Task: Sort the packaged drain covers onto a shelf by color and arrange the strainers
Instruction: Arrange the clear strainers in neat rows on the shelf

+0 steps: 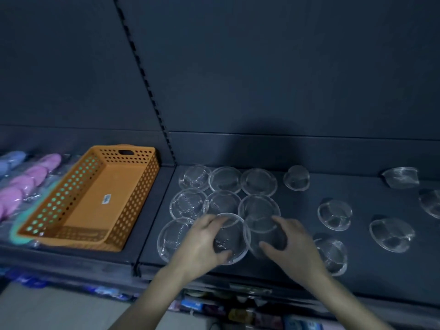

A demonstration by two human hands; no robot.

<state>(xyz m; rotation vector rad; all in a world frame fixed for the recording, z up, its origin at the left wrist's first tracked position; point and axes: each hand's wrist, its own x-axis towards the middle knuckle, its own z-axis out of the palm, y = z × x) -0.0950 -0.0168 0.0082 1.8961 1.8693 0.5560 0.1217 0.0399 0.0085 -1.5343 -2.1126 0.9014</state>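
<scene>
Shop aisle here, folks, with retail shelving filling the whole view.
A dark metal shelf (297,203) is running under a tall back panel (285,67) and a slotted upright (152,96) is dividing the bays. Identical clear strainers (258,182) are lying out in rows like merchandise. To the left, pink packaged covers (35,173) and blue packaged covers (14,157) are lining up by colour beside an orange basket (140,186) that is wearing a barcode sticker (107,199). More wrapped goods (197,306) are crowding the tier below.
</scene>
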